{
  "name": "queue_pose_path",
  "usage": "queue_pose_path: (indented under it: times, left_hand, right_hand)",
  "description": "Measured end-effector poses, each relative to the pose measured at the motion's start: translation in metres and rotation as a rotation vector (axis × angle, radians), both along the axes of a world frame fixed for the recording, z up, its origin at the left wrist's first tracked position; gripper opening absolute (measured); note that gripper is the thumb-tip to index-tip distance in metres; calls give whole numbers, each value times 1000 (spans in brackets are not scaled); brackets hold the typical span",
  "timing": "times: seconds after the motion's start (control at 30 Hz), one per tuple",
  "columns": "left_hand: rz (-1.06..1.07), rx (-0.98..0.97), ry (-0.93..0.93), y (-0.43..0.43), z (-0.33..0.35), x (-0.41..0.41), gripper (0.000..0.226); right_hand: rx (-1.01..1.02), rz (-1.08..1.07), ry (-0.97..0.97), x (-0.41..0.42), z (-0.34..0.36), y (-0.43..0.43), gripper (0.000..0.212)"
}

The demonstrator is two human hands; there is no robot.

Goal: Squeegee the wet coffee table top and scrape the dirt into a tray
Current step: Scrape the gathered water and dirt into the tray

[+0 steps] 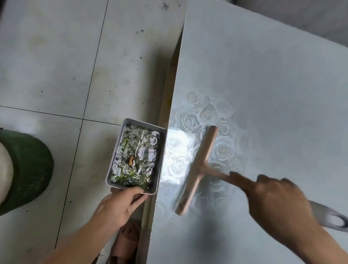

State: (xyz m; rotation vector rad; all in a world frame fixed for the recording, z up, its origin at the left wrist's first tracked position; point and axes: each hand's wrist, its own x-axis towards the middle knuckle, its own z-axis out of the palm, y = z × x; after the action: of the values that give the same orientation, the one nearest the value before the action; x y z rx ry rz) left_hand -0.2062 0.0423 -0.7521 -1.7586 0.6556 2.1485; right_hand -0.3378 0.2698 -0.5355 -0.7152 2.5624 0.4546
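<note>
Two hands share the stroke: the right hand (277, 197) grips the squeegee (200, 162), its blade parallel to the coffee table top's (279, 88) left edge and near it. The left hand (121, 207) holds the tray (116, 154) against that edge.

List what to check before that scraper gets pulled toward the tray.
1. The tray sits against the table top edge: ok.
2. The left hand grips the tray's near rim: ok.
3. The right hand holds the squeegee handle, forefinger along it: ok.
4. Blade lined up with tray: not ok, its near end reaches past the tray's near rim.
5. Blade pressed flat on the top: cannot tell, blurred.
6. Room left in tray: cannot tell; it holds dirty water and green scraps.
</note>
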Motion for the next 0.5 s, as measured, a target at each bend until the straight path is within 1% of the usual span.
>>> queue_pose_path:
  times: [0.17, 0.27, 0.33, 0.37, 0.4, 0.47, 0.5]
  left_hand:
    - [-20, 8, 6, 6, 5, -5, 36]
    - [-24, 5, 24, 14, 14, -8, 35]
    - [-16, -4, 2, 15, 18, -10, 34]
    - [-18, -9, -13, 14, 20, -11, 37]
    - [-23, -7, -24, 13, 23, -12, 41]
    - [-49, 5, -39, 11, 27, -14, 43]
    - [-68, 6, -43, 10, 29, -15, 40]
  right_hand:
    - [27, 21, -1, 6, -10, -7, 63]
    - [33, 43, 33, 6, -11, 3, 61]
    - [68, 67, 30, 8, -9, 0, 60]
    - [44, 108, 16, 9, -12, -3, 60]
    - [-31, 126, -11, 10, -20, -8, 61]
    - [-128, 89, -109, 18, -33, -24, 59]
    - [-149, 71, -113, 21, -38, -31, 58]
